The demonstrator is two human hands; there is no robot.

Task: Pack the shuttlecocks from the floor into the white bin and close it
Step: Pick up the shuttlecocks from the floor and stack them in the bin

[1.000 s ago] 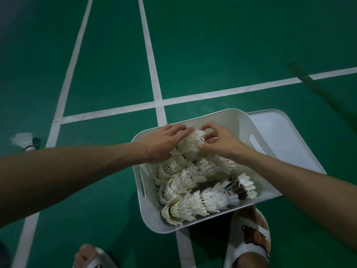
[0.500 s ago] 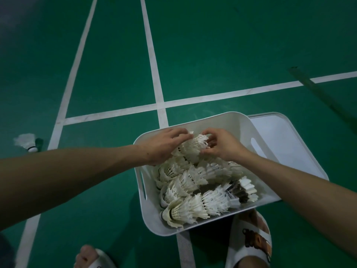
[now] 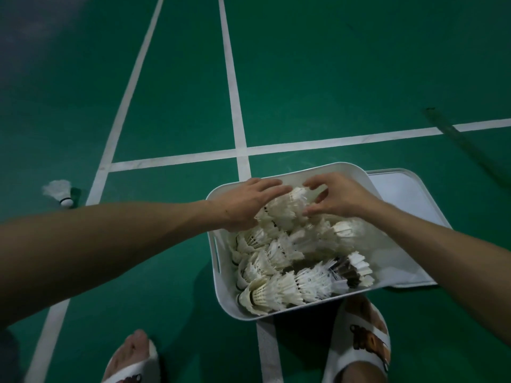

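White bin (image 3: 345, 170) stands on the green court floor (image 3: 331, 64), over a white line, with its lid (image 3: 401, 194) lying flat just beside it on my right. My left hand (image 3: 243, 205) lies over one end of a nested stack (image 3: 287, 208) at the bin's far side, fingers nearly straight and touching the feathers. My right hand (image 3: 340, 197) curls round the stack's other end, thumb and fingertips pinching it. Below, more shuttlecocks (image 3: 276, 255) lie in rows, filling the bin. One lone shuttlecock (image 3: 58, 190) rests on the floor, well apart to my left.
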